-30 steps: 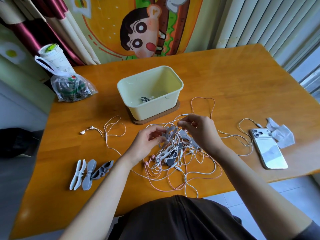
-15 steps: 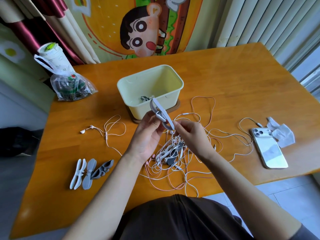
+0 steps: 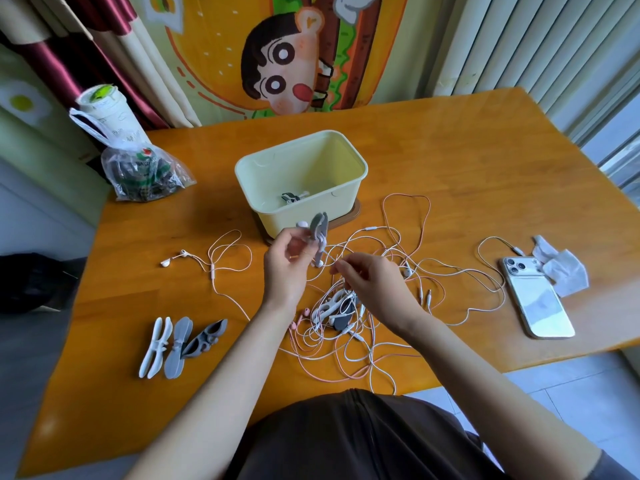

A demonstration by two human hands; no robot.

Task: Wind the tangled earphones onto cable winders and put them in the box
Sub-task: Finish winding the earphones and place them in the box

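Writing: plastic bag print too blurred to read | Left hand: fingers curled, gripping grey cable winder upright before box | Right hand: fingertips pinching a strand of tangled earphones, heaped on table under both hands

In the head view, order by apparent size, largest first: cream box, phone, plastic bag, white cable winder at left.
1. cream box
2. plastic bag and phone: too alike to rank
3. white cable winder
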